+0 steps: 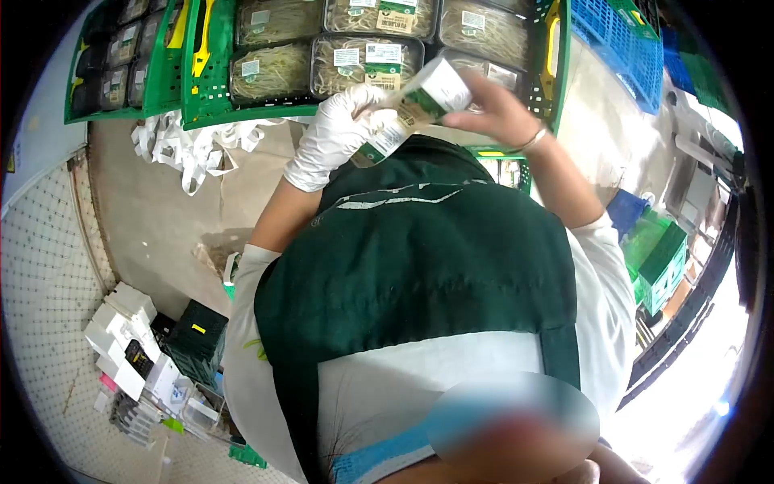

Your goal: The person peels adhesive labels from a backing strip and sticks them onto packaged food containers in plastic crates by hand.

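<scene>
My left hand (334, 133), in a white glove, is closed on the lower left end of a labelled pack (411, 115). The pack is tilted over my green apron, with white, green and tan printing, and its contents are hard to make out. My bare right hand (501, 111), a band at its wrist, is at the pack's upper right end, thumb against it and fingers partly hidden behind. Just beyond, a green crate (193, 89) holds several black trays of sprouts (367, 66) under clear film with labels.
Another green crate (121, 109) with packs stands at the left. White straps (189, 149) hang below the crates. Blue crates (617, 48) are at the upper right, a green crate (665, 262) at the right. White boxes (121, 319) and a dark crate (193, 339) lie lower left.
</scene>
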{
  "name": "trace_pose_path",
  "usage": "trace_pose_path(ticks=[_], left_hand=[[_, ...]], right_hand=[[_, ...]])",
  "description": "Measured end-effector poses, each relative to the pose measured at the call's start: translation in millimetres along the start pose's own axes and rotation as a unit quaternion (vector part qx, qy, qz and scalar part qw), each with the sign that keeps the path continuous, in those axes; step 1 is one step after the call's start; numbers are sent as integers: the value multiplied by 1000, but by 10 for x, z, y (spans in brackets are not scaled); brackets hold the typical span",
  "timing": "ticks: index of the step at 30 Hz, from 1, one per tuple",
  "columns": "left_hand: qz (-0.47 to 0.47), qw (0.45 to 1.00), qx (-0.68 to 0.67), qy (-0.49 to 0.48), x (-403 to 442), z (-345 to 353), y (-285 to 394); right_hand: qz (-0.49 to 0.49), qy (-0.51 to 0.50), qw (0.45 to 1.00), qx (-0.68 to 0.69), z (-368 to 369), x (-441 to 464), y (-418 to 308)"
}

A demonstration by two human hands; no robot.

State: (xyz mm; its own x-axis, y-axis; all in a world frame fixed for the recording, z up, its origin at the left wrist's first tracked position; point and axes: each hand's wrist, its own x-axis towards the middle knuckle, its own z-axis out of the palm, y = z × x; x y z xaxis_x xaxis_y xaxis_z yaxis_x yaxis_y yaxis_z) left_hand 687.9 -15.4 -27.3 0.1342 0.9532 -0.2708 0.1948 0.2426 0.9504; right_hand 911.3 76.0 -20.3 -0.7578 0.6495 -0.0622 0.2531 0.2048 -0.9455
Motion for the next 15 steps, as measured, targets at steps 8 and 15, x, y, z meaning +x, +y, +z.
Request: trace_pose_path(ticks=[8, 15], left_hand=[[-18, 999, 18, 24, 78, 158, 342], [-76, 975, -208, 32, -44, -24, -37]], right_hand=[[-8, 126, 983, -135, 144, 106, -286], [80, 62, 833, -544, -1464, 603, 1381]])
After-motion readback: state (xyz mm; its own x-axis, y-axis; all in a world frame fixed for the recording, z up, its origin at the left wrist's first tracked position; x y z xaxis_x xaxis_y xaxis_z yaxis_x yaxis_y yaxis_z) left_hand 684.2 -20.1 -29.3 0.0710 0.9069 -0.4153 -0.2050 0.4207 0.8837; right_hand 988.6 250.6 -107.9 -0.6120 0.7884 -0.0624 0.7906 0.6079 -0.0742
